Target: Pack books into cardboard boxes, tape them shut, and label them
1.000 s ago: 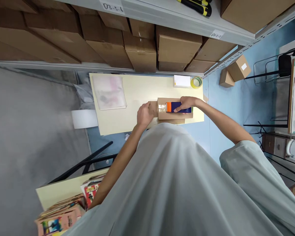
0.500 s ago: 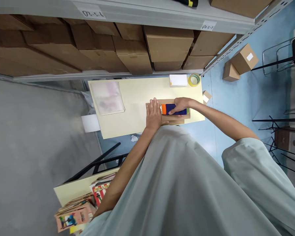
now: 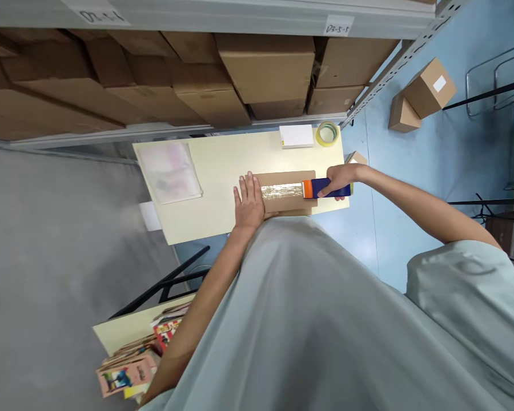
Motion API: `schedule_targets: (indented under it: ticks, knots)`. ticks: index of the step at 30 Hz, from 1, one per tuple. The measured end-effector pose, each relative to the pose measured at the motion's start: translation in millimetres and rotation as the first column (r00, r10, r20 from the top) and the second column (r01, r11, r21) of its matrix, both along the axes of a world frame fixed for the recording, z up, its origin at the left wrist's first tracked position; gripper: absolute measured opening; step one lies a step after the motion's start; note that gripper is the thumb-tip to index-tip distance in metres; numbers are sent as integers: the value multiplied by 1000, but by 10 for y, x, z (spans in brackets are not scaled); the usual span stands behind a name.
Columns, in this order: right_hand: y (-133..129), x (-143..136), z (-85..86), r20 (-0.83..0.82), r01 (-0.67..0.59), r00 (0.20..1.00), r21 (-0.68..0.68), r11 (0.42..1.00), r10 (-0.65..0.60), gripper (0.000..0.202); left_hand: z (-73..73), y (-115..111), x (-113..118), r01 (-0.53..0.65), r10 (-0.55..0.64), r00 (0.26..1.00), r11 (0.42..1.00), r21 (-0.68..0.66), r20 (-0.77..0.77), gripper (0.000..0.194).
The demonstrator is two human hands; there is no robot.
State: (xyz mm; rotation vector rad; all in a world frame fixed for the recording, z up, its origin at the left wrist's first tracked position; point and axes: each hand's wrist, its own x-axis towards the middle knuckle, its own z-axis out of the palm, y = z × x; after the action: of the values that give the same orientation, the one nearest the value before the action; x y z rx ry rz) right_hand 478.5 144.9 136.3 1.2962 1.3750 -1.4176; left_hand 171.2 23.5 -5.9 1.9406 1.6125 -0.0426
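Note:
My right hand (image 3: 341, 174) is wrapped around a dark blue and orange tape dispenser (image 3: 314, 186) at the right end of a flat cardboard box (image 3: 289, 176). From the dispenser's orange end, a shiny strip of clear tape (image 3: 281, 191) runs left along the middle of the box. My left hand (image 3: 249, 208) lies flat over the box's left end with the fingers stretched out. The near edge of the box is close to my shirt. The tape's left end is hidden by my left hand.
On the pale yellow table (image 3: 223, 157) lie plastic sheets (image 3: 170, 174), a white box (image 3: 296, 137) and a tape roll (image 3: 318, 136). A metal shelf (image 3: 223, 17) with cardboard boxes rises beyond. Books (image 3: 126, 374) are stacked at lower left; cartons (image 3: 428, 94) stand on the floor at right.
My right hand has drawn the tape dispenser rightward along the box, and a strip of clear tape now shows behind it. The left hand stays on the box's left end.

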Motion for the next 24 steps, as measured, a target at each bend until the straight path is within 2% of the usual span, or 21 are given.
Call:
schedule_targets:
  ticks: [3, 6, 9, 15, 20, 24]
  knots:
    - [-13, 362, 18, 5, 4, 1000, -19, 1000, -4, 71, -4, 11, 3, 6, -6, 1000, 1000, -5, -5, 113]
    - [-33, 552, 9, -30, 41, 999, -37, 998, -42, 69, -6, 26, 3, -2, 2, 1000, 1000, -20, -12, 112]
    - [-45, 622, -4, -60, 76, 995, -51, 996, -79, 66, 6, 43, 9, -9, 8, 1000, 999, -41, -18, 112]
    - [-51, 697, 0, -141, 99, 984, -68, 993, -108, 66, 68, 62, 48, -22, 19, 999, 998, -67, -43, 124]
    - [-37, 741, -20, -135, 50, 989, -45, 998, -56, 61, 109, 75, 79, -29, 24, 997, 996, -80, -68, 112]
    - [-22, 765, -70, -162, 54, 985, -51, 997, -62, 59, 129, 85, 113, -41, 33, 996, 995, -93, -89, 107]
